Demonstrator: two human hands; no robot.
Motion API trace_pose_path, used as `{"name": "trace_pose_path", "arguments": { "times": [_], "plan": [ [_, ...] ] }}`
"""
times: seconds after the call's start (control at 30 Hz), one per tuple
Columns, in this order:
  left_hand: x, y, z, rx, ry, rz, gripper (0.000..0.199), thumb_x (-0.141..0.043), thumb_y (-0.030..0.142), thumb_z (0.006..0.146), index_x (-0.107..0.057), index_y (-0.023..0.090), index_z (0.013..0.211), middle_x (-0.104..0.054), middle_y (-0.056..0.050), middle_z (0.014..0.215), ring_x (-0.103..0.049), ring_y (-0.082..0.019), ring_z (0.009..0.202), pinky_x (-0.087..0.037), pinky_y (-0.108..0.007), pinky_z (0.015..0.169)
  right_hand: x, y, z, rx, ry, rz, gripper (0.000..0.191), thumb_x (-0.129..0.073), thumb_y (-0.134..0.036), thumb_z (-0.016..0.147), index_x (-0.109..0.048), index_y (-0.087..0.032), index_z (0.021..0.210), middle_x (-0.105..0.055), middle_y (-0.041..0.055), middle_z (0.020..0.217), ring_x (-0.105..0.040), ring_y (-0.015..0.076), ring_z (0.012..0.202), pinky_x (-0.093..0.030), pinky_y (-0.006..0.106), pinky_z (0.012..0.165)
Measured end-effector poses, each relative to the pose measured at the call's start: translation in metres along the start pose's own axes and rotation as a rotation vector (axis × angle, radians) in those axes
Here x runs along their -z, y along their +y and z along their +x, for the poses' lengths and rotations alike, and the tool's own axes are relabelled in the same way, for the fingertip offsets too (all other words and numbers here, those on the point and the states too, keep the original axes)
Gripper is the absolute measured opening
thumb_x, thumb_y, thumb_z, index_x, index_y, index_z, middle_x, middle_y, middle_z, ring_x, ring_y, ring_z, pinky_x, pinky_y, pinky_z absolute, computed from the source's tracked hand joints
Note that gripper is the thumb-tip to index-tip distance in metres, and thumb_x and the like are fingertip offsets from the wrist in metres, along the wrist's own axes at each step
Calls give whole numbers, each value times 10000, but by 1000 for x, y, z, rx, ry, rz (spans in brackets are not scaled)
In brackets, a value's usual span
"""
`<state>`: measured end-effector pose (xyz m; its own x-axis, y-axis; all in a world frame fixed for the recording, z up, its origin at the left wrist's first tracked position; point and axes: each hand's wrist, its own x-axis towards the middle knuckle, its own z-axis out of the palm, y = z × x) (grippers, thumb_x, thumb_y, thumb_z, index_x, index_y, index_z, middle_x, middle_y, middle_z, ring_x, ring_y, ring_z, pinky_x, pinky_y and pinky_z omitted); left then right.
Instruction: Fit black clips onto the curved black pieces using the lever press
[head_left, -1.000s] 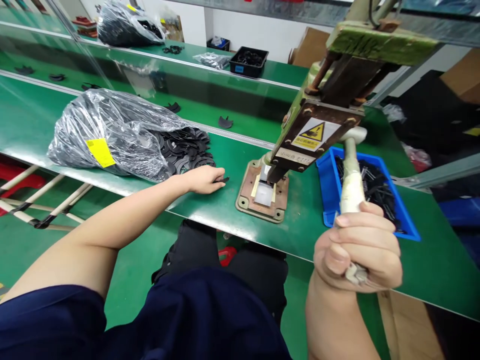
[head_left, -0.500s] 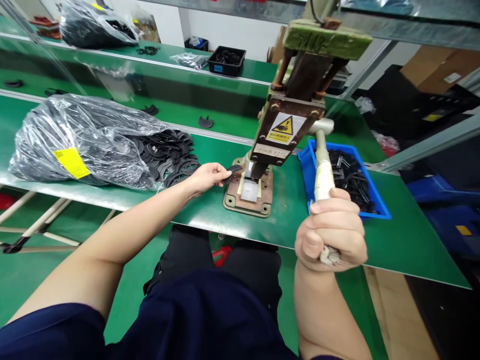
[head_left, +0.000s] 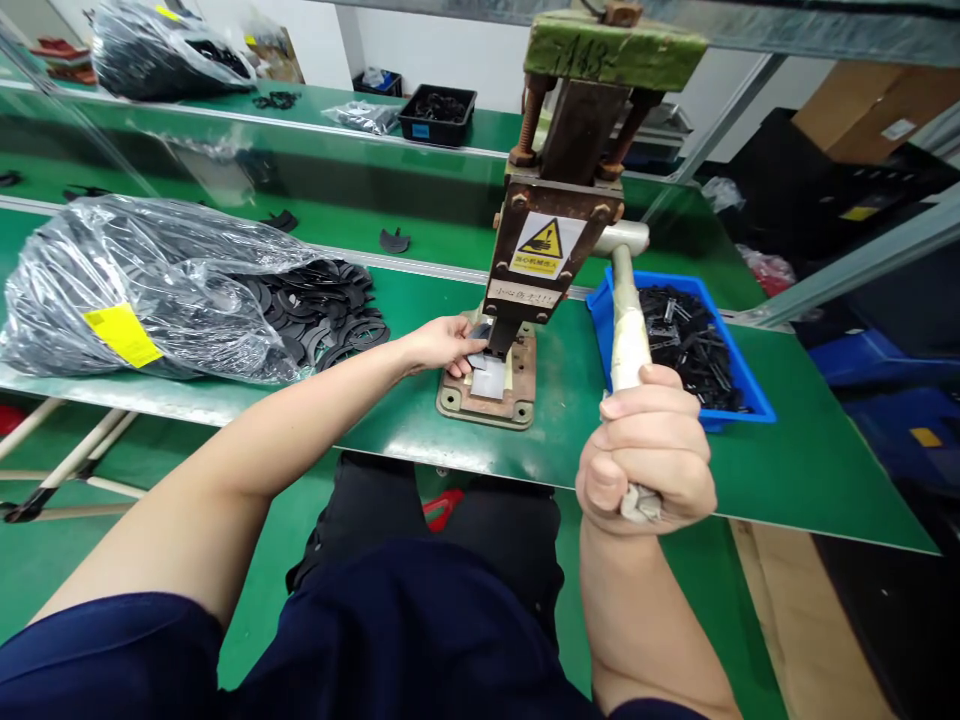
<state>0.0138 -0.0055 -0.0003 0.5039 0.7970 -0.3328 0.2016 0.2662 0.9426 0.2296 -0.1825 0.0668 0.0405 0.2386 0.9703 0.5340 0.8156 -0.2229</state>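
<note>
My left hand pinches a dark curved piece at the press base, just left of the ram's lower end. A pale metal plate lies on that base. My right hand is wrapped round the tape-covered lever handle of the press, which carries a yellow warning label. How the far end of the piece sits under the ram is hidden.
To the left, a clear plastic bag spills black curved pieces onto the green table. A blue bin of black parts stands right of the press. Behind are a black tray and another bag.
My left hand has brought the curved piece inward, close against the ram's lower end. My right hand keeps its grip on the lever. The view has shifted slightly.
</note>
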Motion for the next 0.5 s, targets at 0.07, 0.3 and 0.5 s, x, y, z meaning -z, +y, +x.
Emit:
{"name": "trace_pose_path", "arguments": {
  "times": [0.07, 0.3, 0.5],
  "plan": [
    [2, 3, 4, 17, -36, 30, 457, -952, 442, 812, -571, 190, 828, -674, -21, 553, -689, -154, 479, -523, -203, 461, 0, 0, 0, 2, 1, -8, 242, -673, -331, 912, -539, -253, 726, -589, -70, 682, -675, 157, 780, -599, 527, 1009],
    [10, 6, 9, 67, -94, 49, 460, -934, 476, 824, -578, 185, 821, -679, -28, 549, -690, -154, 475, -518, -202, 462, 2, -1, -1, 10, -16, 32, 274, -668, -333, 954, -550, -233, 728, -618, -60, 729, -692, 142, 841, -589, 514, 1051],
    [8, 10, 8, 107, -96, 134, 472, -936, 442, 829, -535, 192, 826, -655, 4, 549, -706, -141, 507, -533, -180, 499, 3, -3, -3, -18, -22, 55, 307, -668, -321, 992, -546, -204, 736, -636, -50, 783, -700, 137, 911, -562, 529, 1088]
  ]
}}
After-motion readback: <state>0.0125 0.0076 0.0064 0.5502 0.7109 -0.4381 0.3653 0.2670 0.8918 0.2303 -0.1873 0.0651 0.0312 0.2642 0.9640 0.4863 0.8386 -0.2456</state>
